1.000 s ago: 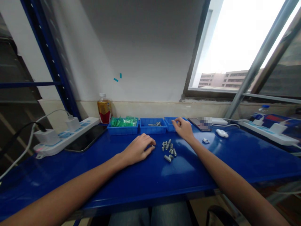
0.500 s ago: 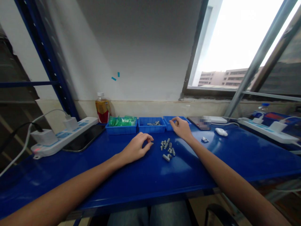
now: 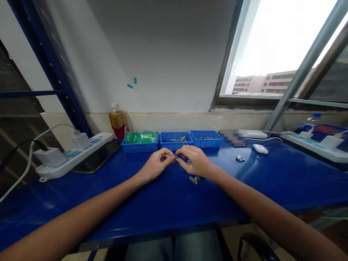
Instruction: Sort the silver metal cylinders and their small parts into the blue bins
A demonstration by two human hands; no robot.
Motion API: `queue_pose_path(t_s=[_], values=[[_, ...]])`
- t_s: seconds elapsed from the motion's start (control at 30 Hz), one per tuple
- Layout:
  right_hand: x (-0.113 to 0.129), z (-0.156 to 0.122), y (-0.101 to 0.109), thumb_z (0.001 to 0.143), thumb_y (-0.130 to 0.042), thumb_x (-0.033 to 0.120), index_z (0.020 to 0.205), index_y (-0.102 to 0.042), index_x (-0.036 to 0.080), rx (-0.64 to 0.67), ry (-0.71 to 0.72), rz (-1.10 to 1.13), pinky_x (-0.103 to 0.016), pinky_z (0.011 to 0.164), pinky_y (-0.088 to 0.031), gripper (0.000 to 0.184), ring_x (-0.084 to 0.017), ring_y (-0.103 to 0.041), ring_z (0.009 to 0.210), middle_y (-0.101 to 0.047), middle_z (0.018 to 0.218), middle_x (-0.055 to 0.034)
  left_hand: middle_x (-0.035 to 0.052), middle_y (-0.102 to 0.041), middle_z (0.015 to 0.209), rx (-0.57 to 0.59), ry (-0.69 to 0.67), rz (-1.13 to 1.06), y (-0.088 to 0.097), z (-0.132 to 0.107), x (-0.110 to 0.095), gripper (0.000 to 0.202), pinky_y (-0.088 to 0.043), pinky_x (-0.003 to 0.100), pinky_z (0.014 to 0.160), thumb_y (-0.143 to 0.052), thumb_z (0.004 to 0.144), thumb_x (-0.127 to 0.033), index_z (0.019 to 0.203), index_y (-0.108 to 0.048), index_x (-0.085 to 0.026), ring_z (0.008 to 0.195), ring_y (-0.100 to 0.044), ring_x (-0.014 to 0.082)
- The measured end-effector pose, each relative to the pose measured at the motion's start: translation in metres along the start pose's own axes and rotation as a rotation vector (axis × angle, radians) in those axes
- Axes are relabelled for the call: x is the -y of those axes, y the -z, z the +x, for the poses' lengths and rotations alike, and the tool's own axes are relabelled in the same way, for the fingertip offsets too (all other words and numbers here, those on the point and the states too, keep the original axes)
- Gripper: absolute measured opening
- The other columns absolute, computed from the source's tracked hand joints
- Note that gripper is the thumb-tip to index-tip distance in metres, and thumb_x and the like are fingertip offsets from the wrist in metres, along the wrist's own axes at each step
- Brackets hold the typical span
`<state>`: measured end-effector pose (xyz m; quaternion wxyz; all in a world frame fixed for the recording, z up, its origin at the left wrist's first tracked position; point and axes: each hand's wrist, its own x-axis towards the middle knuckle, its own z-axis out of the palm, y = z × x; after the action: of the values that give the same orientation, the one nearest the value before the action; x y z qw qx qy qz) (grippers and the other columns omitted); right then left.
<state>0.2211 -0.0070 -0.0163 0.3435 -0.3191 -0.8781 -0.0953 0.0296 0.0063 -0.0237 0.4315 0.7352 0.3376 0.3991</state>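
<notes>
My left hand and my right hand meet over the blue table, fingertips almost touching. A tiny greyish metal piece shows between the two pinches; its exact shape is too small to make out. Both hands have thumb and forefinger closed toward it. Short metal cylinders lie on the table just below my right hand, which hides most of that pile. Behind the hands, a blue bin contains several metal cylinders, and the blue bin to its right has small metal parts inside.
A third blue bin with green plastic packets stands at the left, beside a drink bottle. Farther left are a phone and a power strip. An earbud, its white case and another power strip lie right.
My right hand has come away from the right-hand bin, moving left and nearer to meet my left hand. It now covers most of the metal pile. The view has shifted slightly.
</notes>
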Motion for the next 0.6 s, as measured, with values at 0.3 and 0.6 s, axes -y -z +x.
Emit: queue_pose_path(t_s=[0.3,0.6], values=[[0.0014,0.0005,-0.0039,0.083,-0.052,0.020,0.089,-0.055,0.017,-0.001,-0.106,0.053,-0.024,0.063,-0.039,0.007,-0.013,-0.052,0.064,-0.055,0.070,0.0000,0.0043,-0.065,0.086,0.017,-0.001,0.000,0.0013,0.0001,0.0020,0.033,-0.048,0.031,0.078,-0.062,0.078,-0.043,0.093,-0.058,-0.014,0.082,-0.061,0.0167],[-0.0037,0.0000,-0.0060,0.084,-0.047,0.016,0.091,-0.056,0.017,0.021,-0.076,0.158,-0.023,0.060,-0.040,0.012,-0.012,-0.053,0.062,-0.057,0.069,-0.0002,0.0039,-0.064,0.085,-0.028,-0.010,0.009,0.0020,0.0019,0.0068,0.032,-0.049,0.030,0.076,-0.065,0.075,-0.043,0.086,-0.058,-0.014,0.079,-0.060,0.0159]])
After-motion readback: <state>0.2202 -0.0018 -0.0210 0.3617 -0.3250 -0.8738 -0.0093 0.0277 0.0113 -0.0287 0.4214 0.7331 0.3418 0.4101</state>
